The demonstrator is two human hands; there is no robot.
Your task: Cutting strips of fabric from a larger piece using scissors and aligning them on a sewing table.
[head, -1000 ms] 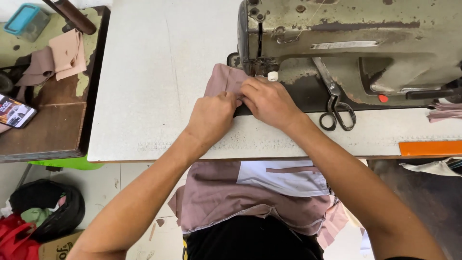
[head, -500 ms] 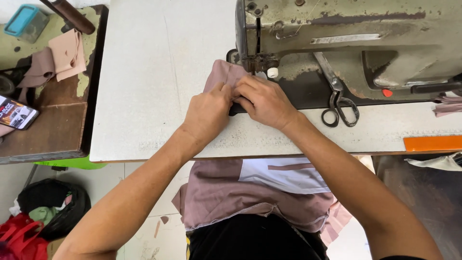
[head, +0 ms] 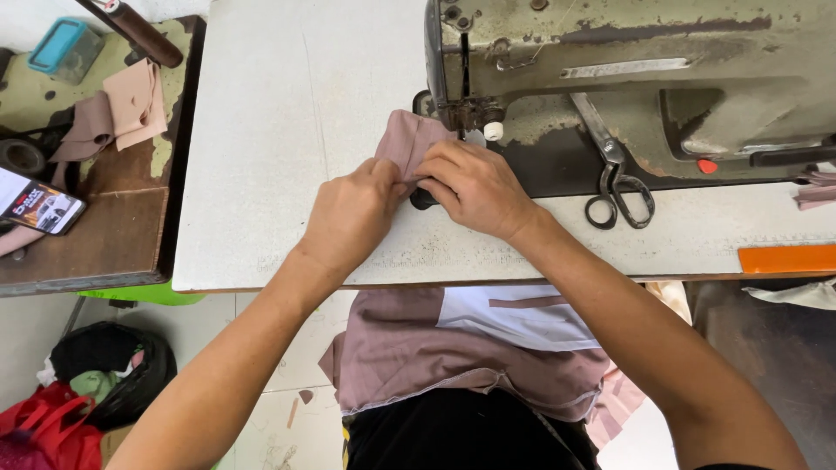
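Now | white table (head: 287, 130) | both hands' fingers pinching mauve cloth (head: 402, 144) by sewing machine (head: 644, 78) | tiled floor (head: 287, 348) below

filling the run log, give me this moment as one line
left hand: pinching mauve fabric piece | right hand: pressing it by needle | sewing machine: fabric at presser foot | scissors: on table

We see our left hand (head: 353, 218) and right hand (head: 475, 187) pinching a folded mauve fabric piece (head: 407, 144) just beside the worn grey-green sewing machine (head: 627, 78) on the white table (head: 287, 130).
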